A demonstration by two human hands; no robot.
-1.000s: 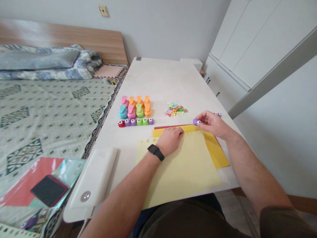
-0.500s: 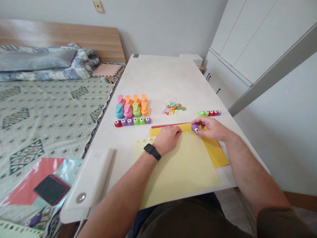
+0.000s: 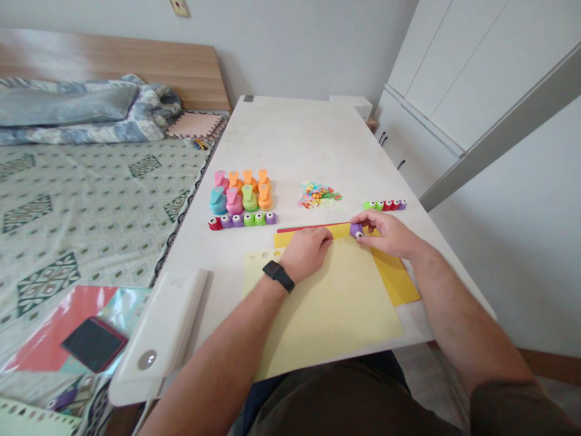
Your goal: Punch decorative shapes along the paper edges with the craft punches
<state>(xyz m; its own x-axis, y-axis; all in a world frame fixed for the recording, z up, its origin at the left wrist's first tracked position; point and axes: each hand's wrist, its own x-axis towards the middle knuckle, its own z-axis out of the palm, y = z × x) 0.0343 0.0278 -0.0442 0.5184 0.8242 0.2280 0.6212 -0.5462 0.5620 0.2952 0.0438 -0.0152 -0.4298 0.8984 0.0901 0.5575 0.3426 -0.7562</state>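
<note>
My right hand [image 3: 385, 233] pinches a small purple paper punch [image 3: 356, 230] at the top edge of the pale yellow sheet [image 3: 331, 309]. Fingers curled, my left hand [image 3: 306, 251] rests on that sheet's top edge and presses it down; a black watch sits on the wrist. A darker yellow sheet [image 3: 394, 278] and a red sheet [image 3: 308, 229] lie under the pale one.
On the white table [image 3: 290, 139] stand several large coloured punches [image 3: 240, 194], a row of small punches [image 3: 242, 220], another short row [image 3: 385, 205], and a heap of paper cut-outs [image 3: 319, 195]. A white device [image 3: 163, 330] lies front left. A bed [image 3: 82, 194] runs along the left.
My right hand has brought the purple punch from above the table down to the pale yellow sheet's top edge. My left hand has stayed on the sheet.
</note>
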